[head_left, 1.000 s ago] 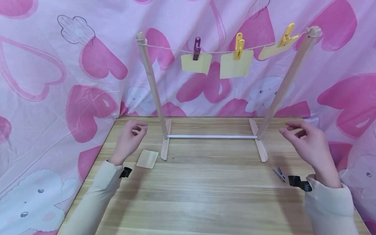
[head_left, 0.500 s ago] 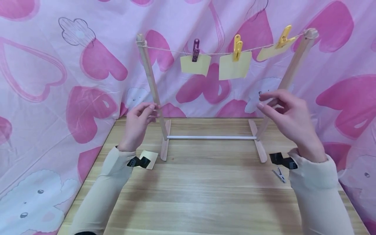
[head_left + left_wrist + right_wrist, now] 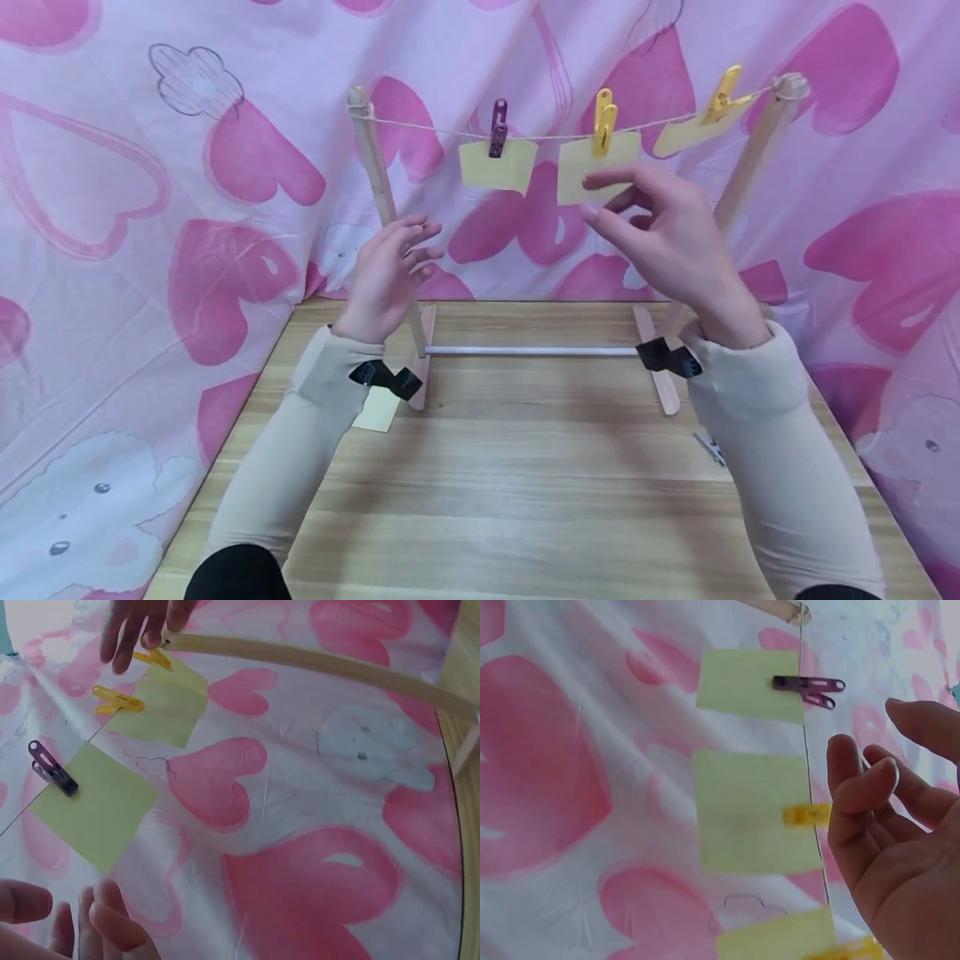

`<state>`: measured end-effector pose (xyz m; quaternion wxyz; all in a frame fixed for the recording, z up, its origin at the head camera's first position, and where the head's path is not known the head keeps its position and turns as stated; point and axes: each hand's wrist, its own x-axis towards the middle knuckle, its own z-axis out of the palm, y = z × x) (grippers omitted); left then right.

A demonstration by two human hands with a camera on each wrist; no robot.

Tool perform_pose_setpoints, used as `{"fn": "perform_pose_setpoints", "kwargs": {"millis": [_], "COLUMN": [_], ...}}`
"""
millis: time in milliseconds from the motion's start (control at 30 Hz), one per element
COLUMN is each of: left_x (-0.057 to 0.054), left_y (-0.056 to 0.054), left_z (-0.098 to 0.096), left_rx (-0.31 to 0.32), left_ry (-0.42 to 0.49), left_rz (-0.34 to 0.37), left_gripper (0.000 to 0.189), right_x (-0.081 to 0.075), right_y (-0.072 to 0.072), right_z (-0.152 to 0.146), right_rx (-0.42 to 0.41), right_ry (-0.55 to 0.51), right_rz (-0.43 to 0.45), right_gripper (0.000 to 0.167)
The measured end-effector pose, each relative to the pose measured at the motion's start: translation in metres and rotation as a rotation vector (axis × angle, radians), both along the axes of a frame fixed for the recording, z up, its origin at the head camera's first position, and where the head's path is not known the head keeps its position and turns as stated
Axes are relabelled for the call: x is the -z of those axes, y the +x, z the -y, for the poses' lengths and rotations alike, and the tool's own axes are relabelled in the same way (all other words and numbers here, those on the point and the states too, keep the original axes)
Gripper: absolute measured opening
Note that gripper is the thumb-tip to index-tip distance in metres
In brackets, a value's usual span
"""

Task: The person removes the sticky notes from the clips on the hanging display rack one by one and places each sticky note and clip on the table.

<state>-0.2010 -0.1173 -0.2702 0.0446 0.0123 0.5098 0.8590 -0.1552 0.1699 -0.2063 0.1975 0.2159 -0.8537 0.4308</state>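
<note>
Bare and with fingers loosely bent, my left hand is raised in front of the left wooden post. My right hand hovers before the middle yellow paper note, thumb and index finger apart; whether it touches the paper cannot be told from the head view. A purple clothespin holds the left note on the string. Yellow clothespins hold the middle note and the tilted right note. In the right wrist view, nothing sits between the fingertips, and the purple clothespin is beyond them.
On the wooden table, another paper note lies partly behind the left wrist. A grey clothespin lies by the right forearm. A white rod joins the rack's feet. Heart-patterned cloth hangs behind.
Both hands have risen from low beside the rack and moved inward, the right one further, up to the middle note. The notes and clothespins on the string stay put.
</note>
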Motion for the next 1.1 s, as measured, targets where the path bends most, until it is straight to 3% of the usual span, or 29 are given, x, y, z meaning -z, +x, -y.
{"fn": "perform_pose_setpoints", "kwargs": {"millis": [167,333,567,700,933,1100], "left_x": [-0.007,-0.013,-0.021,-0.025,-0.029,-0.031], "left_y": [-0.010,-0.019,-0.028,-0.030,-0.030,-0.032], "left_z": [-0.009,-0.018,-0.033,-0.040,-0.046,-0.047], "left_rx": [0.029,0.053,0.052,0.046,0.055,0.075], "left_ry": [0.044,0.047,0.117,0.114,0.119,0.124], "left_rz": [0.062,0.070,0.118,0.112,0.096,0.102], "left_gripper": [0.017,0.029,0.040,0.041,0.040,0.036], "right_x": [-0.010,-0.021,-0.032,-0.038,-0.043,-0.044], "right_y": [-0.010,-0.020,-0.032,-0.036,-0.043,-0.047], "right_z": [0.017,0.032,0.050,0.058,0.069,0.074], "right_rx": [-0.007,0.018,0.026,0.030,0.012,0.027], "right_ry": [-0.012,0.013,0.017,0.018,0.038,0.076], "right_rz": [-0.010,0.000,0.012,0.016,0.106,0.110], "right_gripper": [0.035,0.038,0.045,0.048,0.054,0.055]}}
